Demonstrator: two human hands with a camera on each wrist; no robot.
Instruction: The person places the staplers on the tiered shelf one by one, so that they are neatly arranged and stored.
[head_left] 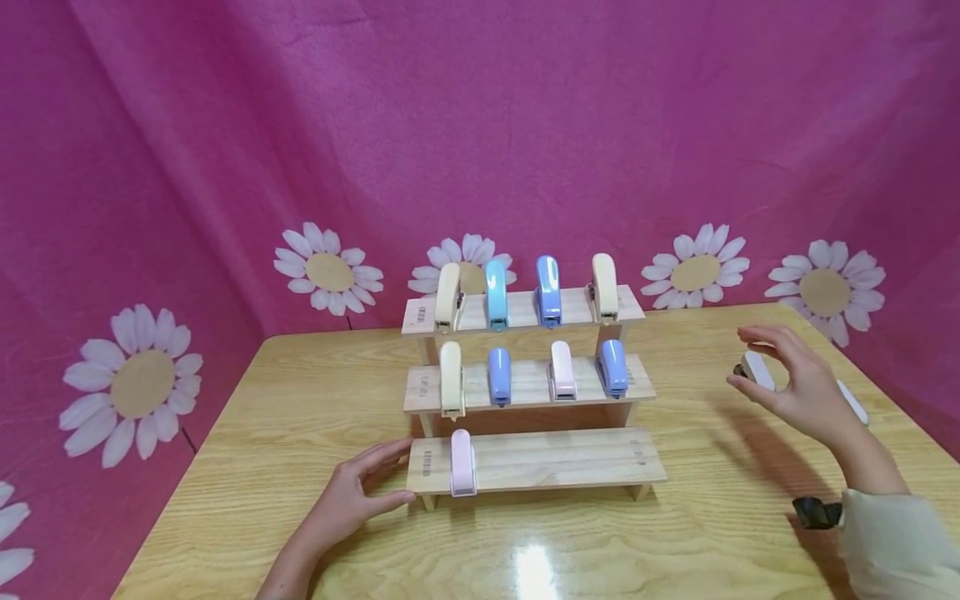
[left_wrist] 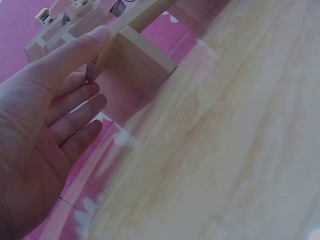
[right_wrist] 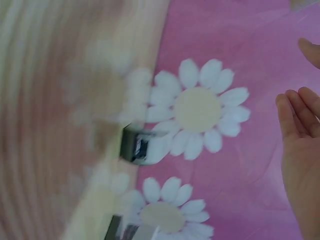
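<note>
A three-tier wooden display stand (head_left: 555, 460) holds several staplers. My left hand (head_left: 352, 492) grips the left end of its lowest tier, thumb at the front corner and fingers at the back. A pink stapler (head_left: 462, 465) stands on that tier beside the hand. Over the table's right side, my right hand (head_left: 798, 387) has thumb and fingers spread apart. Between them, in the head view, shows a white stapler (head_left: 757, 371) with a dark end. The right wrist view shows nothing held in that hand (right_wrist: 302, 135), and a pale stapler (right_wrist: 140, 145) away from it.
On the middle tier are a cream stapler (head_left: 452, 379), two blue ones and a pink stapler (head_left: 562, 371). The top tier bears two cream staplers, a turquoise stapler (head_left: 497, 293) and a blue one. Another white object (head_left: 852, 402) is partly hidden by my right hand. A pink daisy-print curtain (head_left: 525, 125) hangs behind.
</note>
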